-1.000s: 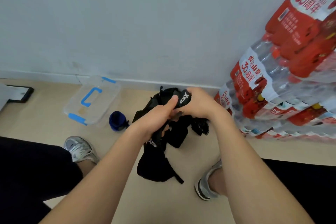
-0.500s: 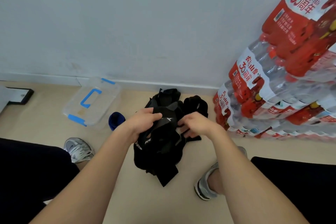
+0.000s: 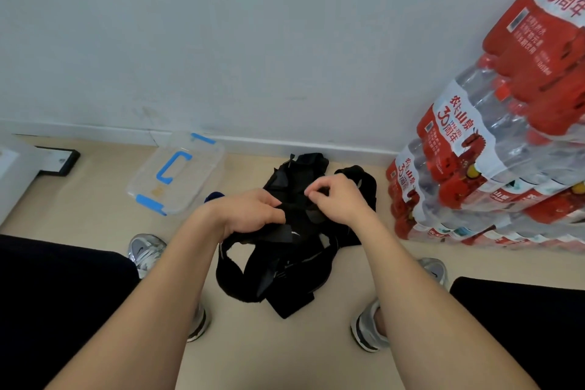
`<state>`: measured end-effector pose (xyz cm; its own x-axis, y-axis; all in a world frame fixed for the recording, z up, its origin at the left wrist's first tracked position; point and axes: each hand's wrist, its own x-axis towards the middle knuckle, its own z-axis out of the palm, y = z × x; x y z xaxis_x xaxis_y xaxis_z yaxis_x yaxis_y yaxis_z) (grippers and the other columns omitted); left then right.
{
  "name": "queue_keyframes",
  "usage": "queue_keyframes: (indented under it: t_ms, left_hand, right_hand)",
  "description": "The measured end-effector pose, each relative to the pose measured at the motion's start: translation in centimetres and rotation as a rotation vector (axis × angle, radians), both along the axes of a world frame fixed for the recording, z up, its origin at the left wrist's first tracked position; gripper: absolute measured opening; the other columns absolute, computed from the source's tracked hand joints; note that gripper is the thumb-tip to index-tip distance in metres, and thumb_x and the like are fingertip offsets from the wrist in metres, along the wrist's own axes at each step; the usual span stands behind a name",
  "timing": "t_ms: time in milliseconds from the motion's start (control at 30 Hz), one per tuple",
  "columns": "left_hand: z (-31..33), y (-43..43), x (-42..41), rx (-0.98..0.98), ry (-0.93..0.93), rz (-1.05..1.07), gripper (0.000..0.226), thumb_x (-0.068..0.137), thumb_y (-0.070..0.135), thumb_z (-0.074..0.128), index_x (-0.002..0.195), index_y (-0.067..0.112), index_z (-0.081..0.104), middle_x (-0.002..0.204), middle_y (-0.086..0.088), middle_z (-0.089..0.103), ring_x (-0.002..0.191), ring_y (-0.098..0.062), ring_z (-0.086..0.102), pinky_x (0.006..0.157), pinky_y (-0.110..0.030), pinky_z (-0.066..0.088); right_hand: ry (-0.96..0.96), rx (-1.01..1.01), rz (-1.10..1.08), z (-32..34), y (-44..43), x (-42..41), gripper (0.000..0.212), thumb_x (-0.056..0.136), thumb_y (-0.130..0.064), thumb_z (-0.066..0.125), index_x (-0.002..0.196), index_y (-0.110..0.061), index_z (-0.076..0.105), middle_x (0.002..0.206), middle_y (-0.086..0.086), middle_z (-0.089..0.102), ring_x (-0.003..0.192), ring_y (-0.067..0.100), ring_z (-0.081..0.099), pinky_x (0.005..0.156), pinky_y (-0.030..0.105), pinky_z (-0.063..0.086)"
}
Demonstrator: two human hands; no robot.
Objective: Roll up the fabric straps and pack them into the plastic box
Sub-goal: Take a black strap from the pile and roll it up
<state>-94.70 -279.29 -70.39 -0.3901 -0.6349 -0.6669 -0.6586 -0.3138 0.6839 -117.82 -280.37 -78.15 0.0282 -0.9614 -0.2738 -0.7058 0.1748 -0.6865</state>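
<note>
1. We see a tangled pile of black fabric straps [image 3: 278,266] on the beige floor [image 3: 285,355], between the person's grey sports shoes [image 3: 146,250]; its far edge lies near the white skirting at the foot of the wall
2. The left hand [image 3: 253,215] grasps a bunch of straps at the top of the pile, fingers curled round the fabric
3. The right hand [image 3: 335,199], just right of it, pinches a strap between thumb and fingertips; the two hands are close but apart
4. The clear rectangular plastic box with blue handle and latches [image 3: 177,174] sits far and left of the pile, its far corner close to the skirting
5. A small dark blue fabric roll [image 3: 213,196] lies between the box's right edge and the left hand, partly hidden
6. Stacked shrink-wrapped packs of water bottles with red labels [image 3: 474,174] rise on the right, with a narrow band of floor between them and the pile
7. Floor shows between the box and the left shoe, and on the near side of the pile between the forearms
</note>
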Motion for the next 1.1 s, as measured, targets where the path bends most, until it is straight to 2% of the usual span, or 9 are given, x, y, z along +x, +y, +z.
queue_keyframes:
  t_ms: [133,267,433,533,600,733,867,1000,1100]
  left_hand:
    - [0.7,-0.8,0.6,-0.071,-0.089,-0.017,0.025,0.094,0.017,0.064,0.070,0.018,0.071,0.055,0.005,0.061,0.039,-0.008,0.052,0.039,-0.013,0.037]
    - [1.4,-1.0,1.0,-0.054,-0.057,-0.027,0.039,0.095,0.016,0.064,0.058,0.024,0.073,0.055,0.005,0.065,0.040,-0.008,0.056,0.042,-0.014,0.042]
    - [2.8,-0.6,1.4,0.000,-0.036,-0.199,0.017,0.094,0.012,0.066,0.088,0.011,0.082,0.080,-0.008,0.074,0.065,-0.019,0.066,0.067,-0.025,0.054]
    - [3.5,0.3,3.9,0.110,0.026,-0.310,0.021,0.093,0.009,0.068,0.104,0.015,0.085,0.093,-0.015,0.079,0.075,-0.022,0.072,0.074,-0.032,0.059]
    - [3.8,-0.1,4.9,0.062,0.045,-0.205,0.018,0.098,0.010,0.069,0.103,0.014,0.086,0.091,-0.016,0.078,0.073,-0.022,0.071,0.072,-0.030,0.058]
    - [4.4,-1.1,4.1,-0.033,0.097,-0.123,0.040,0.094,0.033,0.074,0.085,-0.006,0.071,0.058,-0.005,0.056,0.048,-0.018,0.048,0.050,-0.023,0.041]
    - [4.3,-1.2,4.4,-0.075,0.220,-0.045,0.057,0.091,0.036,0.072,0.074,-0.012,0.047,0.051,-0.006,0.035,0.044,-0.018,0.029,0.047,-0.029,0.023]
    - [4.4,-1.4,4.3,-0.090,0.271,0.060,0.059,0.093,0.036,0.074,0.084,-0.018,0.052,0.061,-0.016,0.046,0.052,-0.029,0.037,0.047,-0.030,0.028]
    - [4.1,-1.9,4.6,-0.154,0.171,0.119,0.045,0.103,0.029,0.069,0.060,0.015,0.064,0.053,-0.003,0.050,0.044,-0.019,0.042,0.045,-0.025,0.031]
  right_hand:
    - [0.142,-0.177,-0.210,1.1,-0.8,2.0,0.020,0.100,-0.024,0.060,0.102,-0.043,0.067,0.081,-0.015,0.064,0.077,0.005,0.059,0.056,0.029,0.039]
    - [-0.165,-0.091,-0.477,1.3,-1.3,2.4,0.025,0.093,-0.012,0.063,0.107,-0.033,0.059,0.096,0.002,0.068,0.088,0.024,0.065,0.069,0.037,0.055]
    - [-0.867,0.208,-1.045,-1.0,-1.6,1.2,0.012,0.095,-0.004,0.056,0.100,-0.015,0.059,0.085,0.006,0.058,0.060,0.015,0.049,0.046,0.026,0.041]
    - [-0.754,0.230,-1.137,-2.1,-0.6,-5.6,0.018,0.106,-0.016,0.047,0.089,-0.023,0.045,0.081,0.001,0.046,0.060,0.013,0.043,0.049,0.028,0.042]
    - [-0.810,0.218,-1.181,-1.8,-0.9,-8.2,0.010,0.110,-0.014,0.042,0.103,-0.020,0.048,0.084,0.003,0.054,0.060,0.015,0.049,0.043,0.024,0.042]
    - [-0.756,0.216,-0.712,-1.0,-1.7,-4.6,0.042,0.113,-0.014,0.049,0.143,-0.039,0.035,0.114,0.017,0.073,0.094,0.031,0.080,0.073,0.039,0.066]
    - [-0.377,0.418,-0.238,-2.5,2.1,-1.5,0.048,0.091,-0.006,0.066,0.134,-0.028,0.067,0.120,0.013,0.078,0.109,0.030,0.076,0.093,0.043,0.061]
    - [-0.764,0.767,0.159,-1.8,4.1,1.8,0.069,0.089,0.005,0.063,0.151,-0.027,0.060,0.148,0.008,0.067,0.142,0.031,0.059,0.122,0.053,0.042]
    - [-0.906,0.671,0.323,1.1,2.7,3.8,0.075,0.084,0.007,0.063,0.157,0.003,0.045,0.148,0.024,0.059,0.141,0.043,0.056,0.125,0.057,0.036]
